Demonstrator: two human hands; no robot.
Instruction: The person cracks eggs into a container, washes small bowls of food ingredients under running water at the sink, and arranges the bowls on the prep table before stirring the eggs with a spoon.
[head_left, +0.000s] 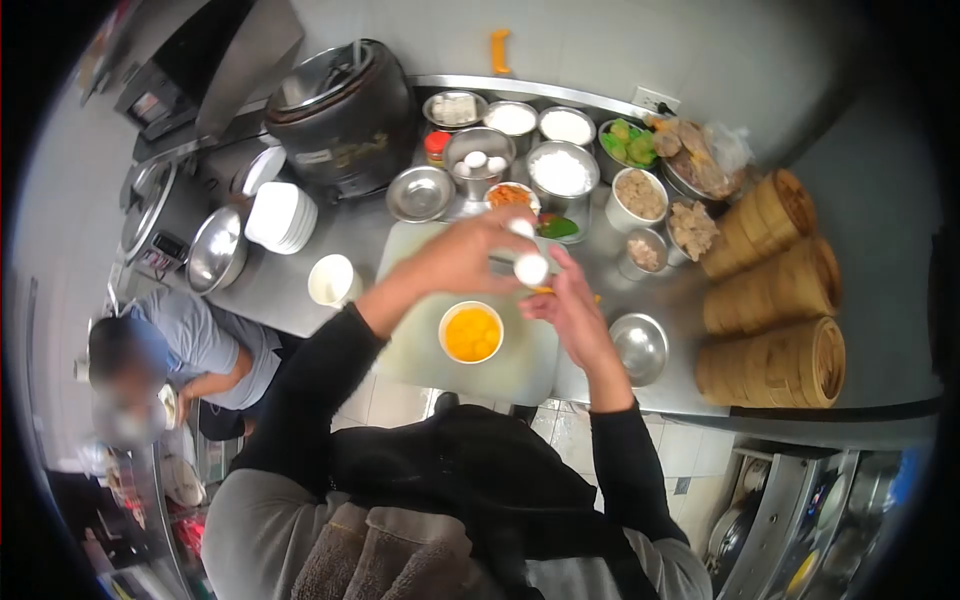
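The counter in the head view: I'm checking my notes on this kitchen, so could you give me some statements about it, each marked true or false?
1. The white bowl of egg yolks sits on the cutting board. True.
2. The bamboo steamers stand at the left end of the counter. False: the bamboo steamers are at the right end.
3. A white egg or eggshell shows between the two hands. True.
4. The white cup stands to the right of the yolks. False: the white cup is to their left.
5. Both hands are on the bamboo steamers. False: they are near each other, by the egg or eggshell.
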